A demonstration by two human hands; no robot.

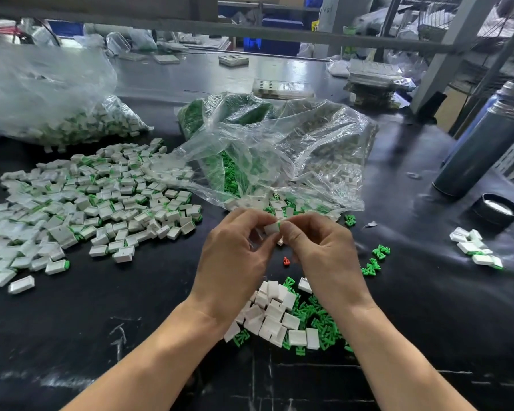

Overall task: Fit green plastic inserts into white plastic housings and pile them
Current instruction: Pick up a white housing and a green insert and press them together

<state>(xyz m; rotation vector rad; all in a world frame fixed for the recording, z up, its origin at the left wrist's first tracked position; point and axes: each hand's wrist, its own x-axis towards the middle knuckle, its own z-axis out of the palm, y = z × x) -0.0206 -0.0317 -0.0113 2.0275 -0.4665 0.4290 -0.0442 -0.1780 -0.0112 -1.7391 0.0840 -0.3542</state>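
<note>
My left hand [235, 256] and my right hand [321, 250] meet above the black table and pinch one white housing [271, 228] between their fingertips. A green insert [279, 223] shows at its right end under my right thumb. Below my wrists lies a small heap of empty white housings [275, 317] mixed with loose green inserts [315, 320]. A wide pile of assembled white-and-green pieces [95, 200] spreads over the left of the table.
An open clear bag [279, 155] of green inserts and housings lies just behind my hands. Another bag [57, 108] of pieces sits far left. A grey flask [481, 143] and its cap [497, 209] stand at the right, near a few white pieces [474, 247]. A small orange part [286, 261] lies between my hands.
</note>
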